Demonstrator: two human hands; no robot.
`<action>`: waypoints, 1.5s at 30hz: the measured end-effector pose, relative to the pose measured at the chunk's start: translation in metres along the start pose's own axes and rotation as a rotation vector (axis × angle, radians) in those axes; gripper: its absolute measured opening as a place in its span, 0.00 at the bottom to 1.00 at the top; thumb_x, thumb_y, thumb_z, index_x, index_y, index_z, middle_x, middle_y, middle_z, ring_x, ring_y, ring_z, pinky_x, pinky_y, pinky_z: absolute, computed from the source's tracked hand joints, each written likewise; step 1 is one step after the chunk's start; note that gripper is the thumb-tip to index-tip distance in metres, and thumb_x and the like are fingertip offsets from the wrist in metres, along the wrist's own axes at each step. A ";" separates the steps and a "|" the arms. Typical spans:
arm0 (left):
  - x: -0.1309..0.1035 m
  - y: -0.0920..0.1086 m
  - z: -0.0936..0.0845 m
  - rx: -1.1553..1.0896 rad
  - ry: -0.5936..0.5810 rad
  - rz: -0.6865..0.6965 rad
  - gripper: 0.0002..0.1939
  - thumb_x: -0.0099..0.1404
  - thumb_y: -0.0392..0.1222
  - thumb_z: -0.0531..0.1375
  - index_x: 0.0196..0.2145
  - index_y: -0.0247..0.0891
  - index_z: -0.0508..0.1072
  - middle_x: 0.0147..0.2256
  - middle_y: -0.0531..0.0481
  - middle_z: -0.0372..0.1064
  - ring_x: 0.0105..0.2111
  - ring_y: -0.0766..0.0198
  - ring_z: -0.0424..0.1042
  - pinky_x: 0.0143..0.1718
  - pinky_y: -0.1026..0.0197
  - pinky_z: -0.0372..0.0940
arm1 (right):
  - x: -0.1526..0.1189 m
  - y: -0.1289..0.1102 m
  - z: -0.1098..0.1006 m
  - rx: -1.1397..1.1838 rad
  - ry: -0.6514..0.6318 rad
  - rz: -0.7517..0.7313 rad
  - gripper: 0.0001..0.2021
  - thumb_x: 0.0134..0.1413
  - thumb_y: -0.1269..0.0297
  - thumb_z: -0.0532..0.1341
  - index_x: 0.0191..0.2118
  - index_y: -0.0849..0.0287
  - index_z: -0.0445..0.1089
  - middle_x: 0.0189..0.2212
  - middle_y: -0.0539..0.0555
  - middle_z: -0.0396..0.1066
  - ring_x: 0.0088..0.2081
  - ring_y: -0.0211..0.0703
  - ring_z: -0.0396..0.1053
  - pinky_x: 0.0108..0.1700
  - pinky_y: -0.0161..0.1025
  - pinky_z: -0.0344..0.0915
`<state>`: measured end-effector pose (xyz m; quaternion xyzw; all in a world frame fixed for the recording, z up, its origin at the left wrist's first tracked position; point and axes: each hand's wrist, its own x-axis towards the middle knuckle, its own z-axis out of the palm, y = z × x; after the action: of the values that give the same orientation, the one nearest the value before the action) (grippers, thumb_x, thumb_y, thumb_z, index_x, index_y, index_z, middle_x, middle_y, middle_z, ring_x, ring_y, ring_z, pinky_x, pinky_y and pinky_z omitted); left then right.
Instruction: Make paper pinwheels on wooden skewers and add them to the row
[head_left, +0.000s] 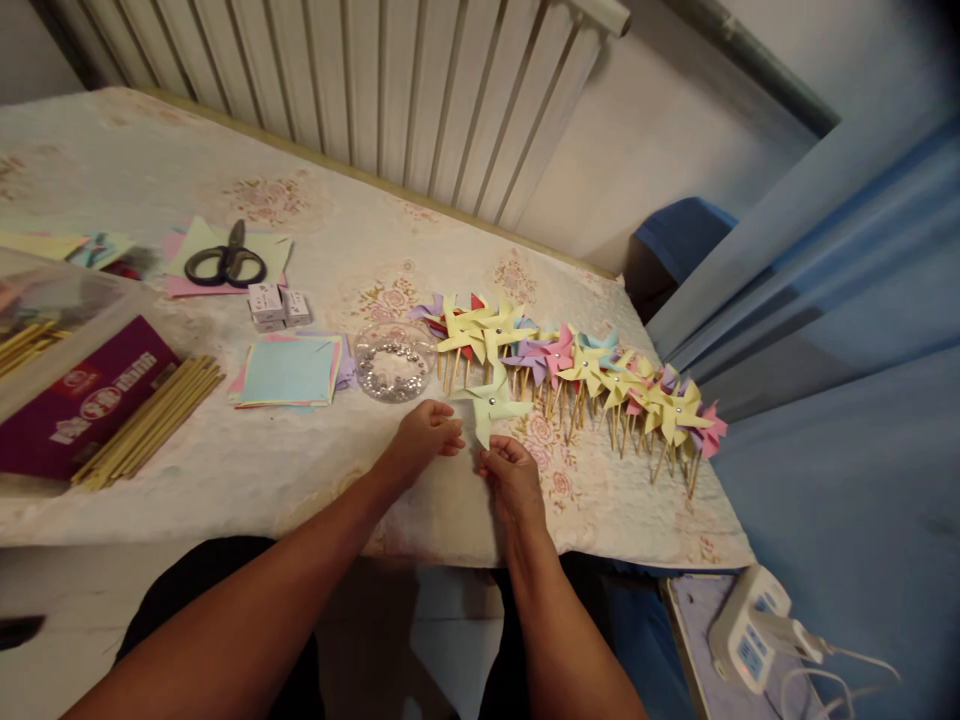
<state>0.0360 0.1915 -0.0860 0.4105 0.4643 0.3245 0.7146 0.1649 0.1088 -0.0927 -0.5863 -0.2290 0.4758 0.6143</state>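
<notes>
A pale green paper pinwheel (pixel 492 402) with a small pin at its centre is held up over the table's front part. My right hand (pixel 517 485) has it between thumb and fingers just below the lower blade; the hand hides whatever stick there may be. To its left, my left hand (pixel 427 432) hovers apart from the pinwheel, fingers loosely bent and seemingly holding nothing. Just beyond that hand stands a clear round dish (pixel 395 362) of small shiny metal pieces. Behind and right lies a long row of finished pinwheels (pixel 589 368) on wooden sticks, in yellow, pink, purple and blue.
Left of the dish sits a stack of coloured paper squares (pixel 289 372), with small white boxes (pixel 276 306) behind it. Dark-handled scissors (pixel 226 265) rest on more paper. Wooden sticks (pixel 150 425) lean by a plastic bin (pixel 67 400). A power strip (pixel 750 628) is at lower right.
</notes>
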 end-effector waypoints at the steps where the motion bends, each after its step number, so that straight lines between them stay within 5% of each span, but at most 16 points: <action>1: 0.000 0.002 -0.001 0.004 0.014 0.021 0.14 0.57 0.37 0.63 0.39 0.36 0.63 0.27 0.53 0.71 0.26 0.63 0.76 0.28 0.61 0.69 | 0.000 0.000 0.000 -0.001 -0.001 -0.001 0.10 0.34 0.65 0.69 0.28 0.58 0.72 0.19 0.44 0.64 0.21 0.32 0.57 0.26 0.33 0.53; 13: 0.008 0.006 -0.006 0.111 0.145 0.217 0.10 0.57 0.43 0.63 0.34 0.37 0.67 0.25 0.52 0.72 0.24 0.62 0.75 0.24 0.64 0.67 | 0.000 0.000 0.001 -0.024 -0.021 -0.012 0.09 0.35 0.65 0.68 0.28 0.58 0.73 0.18 0.45 0.65 0.20 0.32 0.56 0.25 0.34 0.52; 26: 0.007 0.008 -0.005 0.200 0.163 0.220 0.07 0.58 0.41 0.60 0.27 0.37 0.66 0.24 0.51 0.72 0.24 0.62 0.76 0.23 0.64 0.67 | 0.000 -0.002 0.003 -0.033 -0.011 -0.006 0.10 0.33 0.63 0.69 0.27 0.58 0.73 0.17 0.44 0.62 0.20 0.32 0.56 0.26 0.34 0.51; 45: 0.013 0.001 -0.008 0.240 0.162 0.279 0.09 0.55 0.43 0.62 0.32 0.37 0.69 0.27 0.52 0.73 0.27 0.62 0.76 0.29 0.63 0.68 | 0.002 0.002 -0.001 -0.010 -0.030 0.003 0.09 0.35 0.64 0.69 0.28 0.59 0.73 0.17 0.44 0.64 0.20 0.31 0.55 0.25 0.33 0.49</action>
<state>0.0332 0.2049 -0.0924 0.5256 0.4942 0.3947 0.5689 0.1657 0.1098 -0.0954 -0.5824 -0.2398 0.4842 0.6073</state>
